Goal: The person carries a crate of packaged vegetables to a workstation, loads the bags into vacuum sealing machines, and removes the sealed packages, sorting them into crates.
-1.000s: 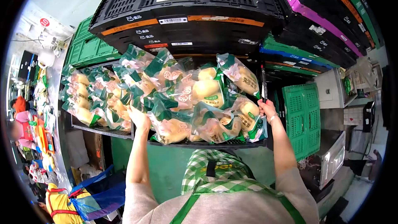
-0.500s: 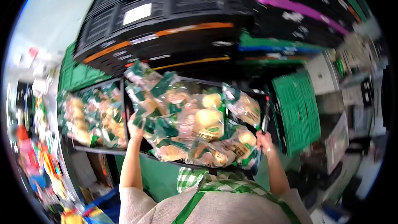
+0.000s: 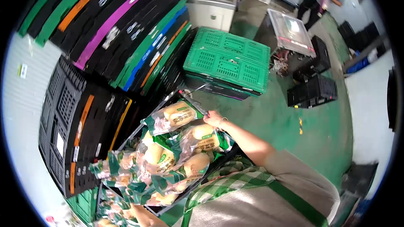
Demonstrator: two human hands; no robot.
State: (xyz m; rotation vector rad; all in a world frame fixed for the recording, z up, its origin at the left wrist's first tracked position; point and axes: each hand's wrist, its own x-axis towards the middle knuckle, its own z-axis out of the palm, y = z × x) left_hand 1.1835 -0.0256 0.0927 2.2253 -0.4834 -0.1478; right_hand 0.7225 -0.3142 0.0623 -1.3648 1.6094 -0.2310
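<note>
Big stack of crates (image 3: 126, 29) upper left, then 1 black crate (image 3: 195, 104) full of bagged lotus roots (image 3: 179, 114) lower centre, then a green crate (image 3: 227, 59) top centre. Right hand (image 3: 213, 118) is clamped on the black crate's end rim; left hand (image 3: 138, 212), bottom edge, is mostly hidden, so can't really tell its grip.

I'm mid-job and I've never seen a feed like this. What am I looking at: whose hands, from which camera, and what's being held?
There's no machine: these are a person's bare hands. The single view comes from a camera worn on their head, looking forward and down. The right hand grips the end of a black crate heaped with printed plastic bags of what looks like lotus root. The left hand is near the other end, partly hidden, so its grip is unclear. Nearby, a green crate and a tall crate stack stand beyond.
</note>
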